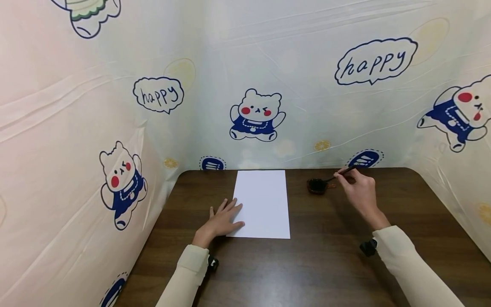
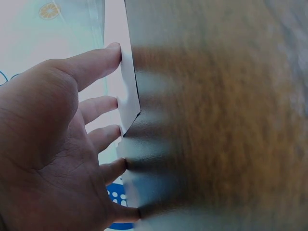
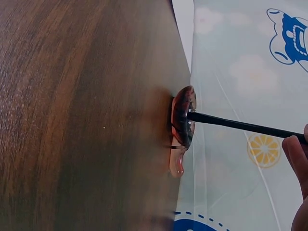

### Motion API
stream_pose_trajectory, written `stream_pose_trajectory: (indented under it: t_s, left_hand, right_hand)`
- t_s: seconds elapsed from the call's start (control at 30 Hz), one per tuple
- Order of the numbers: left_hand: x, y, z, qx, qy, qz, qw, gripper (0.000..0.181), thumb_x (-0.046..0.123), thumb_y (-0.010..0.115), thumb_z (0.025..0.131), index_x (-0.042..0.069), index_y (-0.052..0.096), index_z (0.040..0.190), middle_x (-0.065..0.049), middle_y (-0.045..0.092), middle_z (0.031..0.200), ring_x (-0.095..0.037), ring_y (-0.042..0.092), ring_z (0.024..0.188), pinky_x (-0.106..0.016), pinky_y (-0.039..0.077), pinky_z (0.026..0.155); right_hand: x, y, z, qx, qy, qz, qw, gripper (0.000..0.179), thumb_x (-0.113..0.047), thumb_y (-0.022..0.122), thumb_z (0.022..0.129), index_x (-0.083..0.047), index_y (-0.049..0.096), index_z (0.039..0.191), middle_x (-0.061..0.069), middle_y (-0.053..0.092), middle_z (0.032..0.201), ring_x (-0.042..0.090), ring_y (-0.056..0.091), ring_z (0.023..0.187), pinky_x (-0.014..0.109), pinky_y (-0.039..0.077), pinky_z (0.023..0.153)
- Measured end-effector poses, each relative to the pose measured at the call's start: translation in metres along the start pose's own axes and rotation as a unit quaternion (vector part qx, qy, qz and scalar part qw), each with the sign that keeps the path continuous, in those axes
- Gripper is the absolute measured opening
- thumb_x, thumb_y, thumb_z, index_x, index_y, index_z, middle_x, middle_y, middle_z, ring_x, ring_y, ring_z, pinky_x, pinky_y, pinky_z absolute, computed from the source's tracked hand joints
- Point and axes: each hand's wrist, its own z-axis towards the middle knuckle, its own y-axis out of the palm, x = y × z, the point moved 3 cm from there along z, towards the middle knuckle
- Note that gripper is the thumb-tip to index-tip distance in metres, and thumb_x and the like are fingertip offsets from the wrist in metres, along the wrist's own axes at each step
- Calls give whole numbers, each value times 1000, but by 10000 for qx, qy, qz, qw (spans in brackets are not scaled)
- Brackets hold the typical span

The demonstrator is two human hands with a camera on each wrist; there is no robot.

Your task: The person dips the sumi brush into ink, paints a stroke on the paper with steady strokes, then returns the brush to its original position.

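A blank white sheet of paper (image 1: pixel 264 204) lies on the dark wooden table (image 1: pixel 261 273). My left hand (image 1: pixel 221 221) rests on its left edge with fingers spread; in the left wrist view, thumb and fingertips press along the sheet (image 2: pixel 115 24) near its corner. To the right of the paper sits a small shallow reddish-brown dish (image 3: pixel 184 115) with a short tab, dark inside. My right hand (image 1: pixel 362 192) pinches a slim black-handled brush (image 3: pixel 240 125) between thumb and fingers. The brush slants down to the dish, and its tip is hidden inside the rim.
A pale curtain (image 1: pixel 215 42) with cartoon bears and "happy" bubbles stands behind the table's far edge and along both sides. Each wrist carries a small black device, one at the left cuff (image 1: pixel 212 263), one at the right (image 1: pixel 369 247).
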Motion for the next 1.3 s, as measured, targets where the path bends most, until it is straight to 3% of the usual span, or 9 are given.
stream_pose_trajectory:
  t_s: [0.17,0.43,0.53,0.63,0.73,1.03,1.3]
  left_hand:
    - [22,-13,-10,-201,-246,125,9994,74,50,64,104,20,40,166,-9,21,180,-45,7,166,-85,-3,119]
    - [23,-13,-10,-250,-270,176,9992,73,47,64,104,19,39,167,-10,20,180,-44,6,166,-85,-3,120]
    - [21,-11,-9,-246,-262,147,9992,73,46,64,104,18,38,167,-11,19,180,-45,5,166,-84,-4,120]
    - [15,-8,-6,-290,-323,142,9990,75,48,63,104,21,35,168,-8,15,181,-43,2,167,-83,-7,120]
    - [9,-4,-3,-278,-377,142,9988,76,51,63,103,24,35,168,-3,14,181,-39,-1,168,-82,-8,121]
    - [0,0,2,-248,-410,118,9988,78,54,65,101,29,34,168,1,13,181,-37,-2,168,-82,-9,121]
    - [10,-5,-3,-273,-326,130,9990,77,52,63,103,23,34,169,-5,14,181,-41,0,167,-83,-9,120]
  right_hand:
    - [-1,0,0,-76,-31,-1,10000,13,-3,84,90,1,77,100,16,81,92,33,76,70,0,41,69]
    - [-2,-2,2,-86,11,-53,9999,12,-4,84,91,0,78,99,16,81,91,29,76,71,-1,41,69]
    - [-5,-6,4,-22,24,-53,10000,12,-5,84,90,-1,78,99,16,81,92,5,73,74,-1,40,70]
    - [-7,-10,7,32,18,-14,10000,13,-5,85,90,0,78,100,16,81,91,-21,60,83,-3,39,71]
    - [-9,-14,10,91,-32,41,9999,13,-4,85,90,1,78,100,17,80,90,-32,50,87,-4,39,72]
    - [-7,-19,16,251,-20,55,9997,12,-4,84,90,1,78,99,17,80,87,-34,52,85,-3,37,71]
    - [-1,-15,13,252,242,144,9993,10,-6,83,92,0,79,99,18,80,88,-33,52,81,-2,37,68]
